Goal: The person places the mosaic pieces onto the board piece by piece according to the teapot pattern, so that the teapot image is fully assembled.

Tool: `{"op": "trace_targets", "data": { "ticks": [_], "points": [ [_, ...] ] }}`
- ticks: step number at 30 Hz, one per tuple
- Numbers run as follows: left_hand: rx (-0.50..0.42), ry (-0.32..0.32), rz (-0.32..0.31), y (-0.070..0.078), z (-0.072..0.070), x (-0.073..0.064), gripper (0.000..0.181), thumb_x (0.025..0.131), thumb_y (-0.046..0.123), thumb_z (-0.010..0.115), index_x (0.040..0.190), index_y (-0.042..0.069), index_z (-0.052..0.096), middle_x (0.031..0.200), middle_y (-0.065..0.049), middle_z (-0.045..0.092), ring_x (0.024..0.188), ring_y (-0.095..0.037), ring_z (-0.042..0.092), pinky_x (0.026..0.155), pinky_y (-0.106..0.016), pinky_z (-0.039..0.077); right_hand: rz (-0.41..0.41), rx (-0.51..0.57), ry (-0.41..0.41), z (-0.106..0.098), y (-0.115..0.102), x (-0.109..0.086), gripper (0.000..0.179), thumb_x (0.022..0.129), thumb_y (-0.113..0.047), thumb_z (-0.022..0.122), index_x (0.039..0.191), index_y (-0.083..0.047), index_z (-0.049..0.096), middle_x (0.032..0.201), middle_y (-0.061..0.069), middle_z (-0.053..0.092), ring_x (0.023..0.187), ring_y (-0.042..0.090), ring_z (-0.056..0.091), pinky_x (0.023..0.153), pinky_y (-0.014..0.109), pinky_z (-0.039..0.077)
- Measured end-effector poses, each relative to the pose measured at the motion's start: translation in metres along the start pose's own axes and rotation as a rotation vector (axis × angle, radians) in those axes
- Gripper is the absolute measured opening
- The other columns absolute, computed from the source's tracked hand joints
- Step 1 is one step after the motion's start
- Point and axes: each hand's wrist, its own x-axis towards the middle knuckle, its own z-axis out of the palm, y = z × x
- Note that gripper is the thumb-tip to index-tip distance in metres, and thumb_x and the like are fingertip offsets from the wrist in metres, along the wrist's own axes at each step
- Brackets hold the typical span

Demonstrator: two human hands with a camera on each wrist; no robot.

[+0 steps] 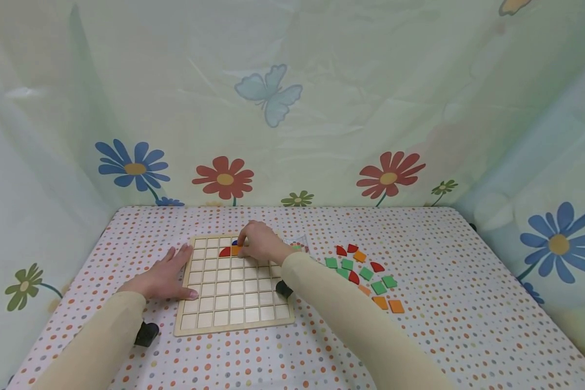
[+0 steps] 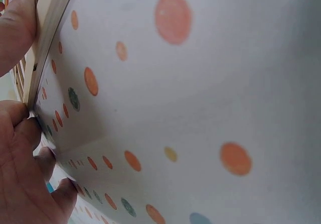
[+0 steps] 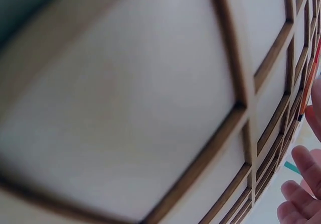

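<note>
A square wooden grid board [image 1: 237, 287] lies on the dotted tablecloth. My left hand [image 1: 164, 275] rests at its left edge with fingers spread, the thumb reaching over the frame [image 2: 37, 48] onto the board. My right hand [image 1: 261, 241] is bent over the upper rows, its fingertips on the right side of an orange square tile [image 1: 235, 251]. That tile sits in a cell beside a red quarter-circle tile [image 1: 225, 252]. Just behind is a dark blue tile [image 1: 234, 242], partly hidden by the hand. In the right wrist view the orange tile [image 3: 307, 91] shows edge-on near the fingertips.
Several loose tiles lie scattered to the right of the board, among them green ones [image 1: 366, 273], red quarter-circles [image 1: 377, 267] and orange squares [image 1: 396, 306]. A clear plastic bag [image 1: 302, 241] with a green piece lies behind the right forearm. Patterned curtains stand behind and beside the table.
</note>
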Motion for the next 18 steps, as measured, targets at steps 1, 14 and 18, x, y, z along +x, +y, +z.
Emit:
{"op": "trace_targets", "data": {
  "ticks": [1, 14, 18],
  "points": [
    [0.0, -0.001, -0.001, 0.0005, -0.0002, -0.0003, 0.117, 0.081, 0.036, 0.086, 0.161, -0.006, 0.011, 0.169, -0.028, 0.005, 0.154, -0.055, -0.001, 0.12, -0.076, 0.014, -0.001, 0.001, -0.001, -0.0001, -0.0001, 0.0001, 0.016, 0.093, -0.021, 0.077, 0.105, -0.01, 0.079, 0.12, 0.007, 0.071, 0.126, 0.026, 0.059, 0.111, 0.037, 0.049],
    [0.005, 0.001, 0.018, 0.0029, -0.001, -0.0026, 0.116, 0.081, 0.033, 0.087, 0.16, -0.008, 0.013, 0.168, -0.031, 0.007, 0.154, -0.055, 0.0, 0.121, -0.074, 0.013, -0.037, 0.037, -0.003, -0.002, 0.0014, -0.0005, 0.014, 0.098, -0.013, 0.07, 0.106, -0.008, 0.08, 0.116, 0.007, 0.074, 0.123, 0.025, 0.061, 0.109, 0.036, 0.051],
    [0.01, 0.005, 0.016, 0.0028, -0.0004, -0.003, 0.115, 0.081, 0.033, 0.086, 0.16, -0.008, 0.013, 0.168, -0.031, 0.007, 0.154, -0.055, 0.001, 0.121, -0.075, 0.014, -0.05, 0.073, 0.0, -0.0066, 0.0022, -0.0035, 0.013, 0.098, -0.011, 0.069, 0.105, -0.007, 0.08, 0.115, 0.008, 0.074, 0.121, 0.025, 0.062, 0.106, 0.037, 0.053]
  ]
}}
